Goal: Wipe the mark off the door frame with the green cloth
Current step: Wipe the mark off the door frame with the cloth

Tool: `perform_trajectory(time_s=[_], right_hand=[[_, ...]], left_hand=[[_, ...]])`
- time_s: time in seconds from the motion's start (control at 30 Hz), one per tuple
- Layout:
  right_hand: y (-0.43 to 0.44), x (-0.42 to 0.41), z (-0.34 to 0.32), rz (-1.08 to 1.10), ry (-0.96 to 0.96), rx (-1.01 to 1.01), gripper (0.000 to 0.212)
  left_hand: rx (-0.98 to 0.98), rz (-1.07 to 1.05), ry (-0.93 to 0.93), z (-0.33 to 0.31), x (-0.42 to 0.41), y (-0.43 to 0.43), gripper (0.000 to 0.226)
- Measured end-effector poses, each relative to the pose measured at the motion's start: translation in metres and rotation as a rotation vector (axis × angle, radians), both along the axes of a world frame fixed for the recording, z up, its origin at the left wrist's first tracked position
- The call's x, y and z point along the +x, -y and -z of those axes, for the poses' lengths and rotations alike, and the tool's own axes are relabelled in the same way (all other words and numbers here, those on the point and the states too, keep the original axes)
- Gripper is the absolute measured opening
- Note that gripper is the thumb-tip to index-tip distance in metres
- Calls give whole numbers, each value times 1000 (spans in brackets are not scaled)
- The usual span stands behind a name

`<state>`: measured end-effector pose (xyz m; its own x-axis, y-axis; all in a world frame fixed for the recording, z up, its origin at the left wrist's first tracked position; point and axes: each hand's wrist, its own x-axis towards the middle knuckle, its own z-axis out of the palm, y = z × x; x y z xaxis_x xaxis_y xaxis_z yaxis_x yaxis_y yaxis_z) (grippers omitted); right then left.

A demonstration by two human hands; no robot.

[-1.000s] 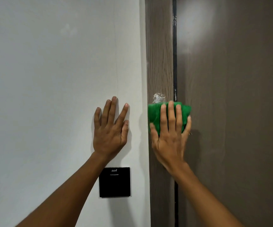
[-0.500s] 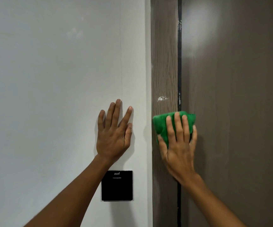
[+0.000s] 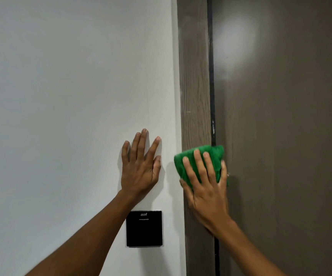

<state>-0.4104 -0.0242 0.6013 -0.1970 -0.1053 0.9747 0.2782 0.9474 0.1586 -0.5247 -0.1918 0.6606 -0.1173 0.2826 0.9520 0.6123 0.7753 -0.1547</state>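
A plain white wall (image 3: 61,96) filled the left of the view, meeting a wood-grain door frame (image 3: 195,76) that ran top to bottom, with a dark gap and then a brown door (image 3: 290,136) to its right, a soft patch of reflected light high on the door. Low on the wall, just left of the frame, sat a black square panel (image 3: 144,228). The left hand (image 3: 141,168) lay flat against the wall above that panel, fingers spread and straight, gripping nothing; it looked placed there to brace the body while the other arm worked. The right hand (image 3: 207,182) pressed the green cloth (image 3: 201,156) against the frame, fingers extended over it and thumb at its left edge, so the cloth was pinned under the palm and fingers, not bunched in a fist, a hold that seemed chosen to spread pressure across the full width of the frame. The folded cloth overhung the frame slightly on both sides, reaching across the dark gap towards the door. Of the mark, only a very faint pale speck (image 3: 188,112) showed on the frame well above the cloth, too small to say what it was; whether any residue lay beneath the cloth could not be told. Judging by the nearly clean wood, the wiping appeared close to done, and a further pass upwards over that speck would probably settle it
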Motion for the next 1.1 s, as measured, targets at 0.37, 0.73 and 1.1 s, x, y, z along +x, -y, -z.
perform_trajectory(time_s=[0.37, 0.73, 1.1], right_hand=[[9, -12, -74, 14, -89, -96, 58], [21, -20, -224, 25, -106, -8, 58], [30, -24, -322, 37, -124, -62, 59]], left_hand=[[28, -17, -27, -32, -8, -4, 64], [43, 0, -52, -31, -6, -5, 63], [143, 91, -4, -100, 0, -14, 60]])
